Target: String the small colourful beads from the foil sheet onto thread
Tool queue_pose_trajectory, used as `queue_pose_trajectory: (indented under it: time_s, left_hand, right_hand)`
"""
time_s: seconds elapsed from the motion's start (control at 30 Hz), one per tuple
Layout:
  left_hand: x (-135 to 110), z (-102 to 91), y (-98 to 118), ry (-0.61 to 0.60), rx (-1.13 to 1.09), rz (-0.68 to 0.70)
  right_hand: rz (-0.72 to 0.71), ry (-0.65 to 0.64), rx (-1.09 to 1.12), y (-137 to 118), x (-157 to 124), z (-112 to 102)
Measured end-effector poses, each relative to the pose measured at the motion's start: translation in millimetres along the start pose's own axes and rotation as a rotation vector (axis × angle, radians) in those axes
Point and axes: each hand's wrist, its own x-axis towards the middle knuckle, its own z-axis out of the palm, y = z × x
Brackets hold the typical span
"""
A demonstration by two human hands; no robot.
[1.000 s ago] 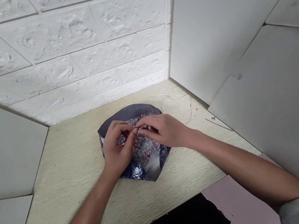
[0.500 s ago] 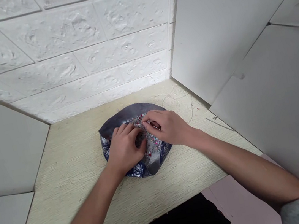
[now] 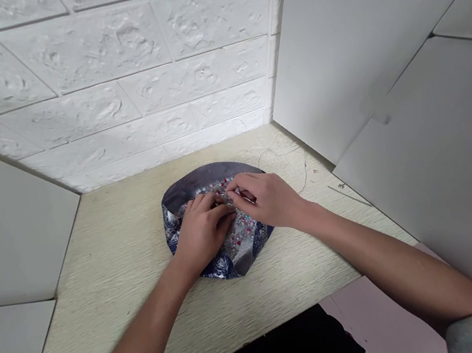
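a soft-looking bag with a grey lining and a dark blue rose print sits open on the pale bench, toward the far side, with a loose heap of small beads in it, pink, red, clear and pale. the left hand rests over the left part of the heap, thumb and fingers curled in toward the beads; i cannot tell whether its grip pinches one. the right hand is just to the right, thumb and forefinger drawn close at their tips above the beads; whether anything lies between them is too small to tell. the beads look light, hard and smooth, likely to roll or slip, so a fine fingertip pinch around the middle of each suits them. the bag seems thin and floppy, best held by its folded rim with the heap kept level. a thin thread lies on the bench at far right, and a slim grey rod lies nearer, beside the right panel.
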Motion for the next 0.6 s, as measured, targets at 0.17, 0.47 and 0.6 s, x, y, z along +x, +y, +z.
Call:
queue_pose_trajectory:
  time_s: [0.17,0.47,0.6]
  left_hand:
    - [1.4,-2.4,-2.8,0.209,-0.486,-0.134]
    - [2.7,-5.2,3.4,0.352,-0.904,-0.406]
    - [3.1,-5.6,4.2,0.366,-0.919,-0.431]
  right_hand:
    - [0.02,0.053,0.026,-1.8,0.3,-1.1]
    - [-0.061,0.166,0.073,-6.2,0.1,-1.2]
    - [-0.099,0.195,0.076,-6.2,0.0,-1.2]
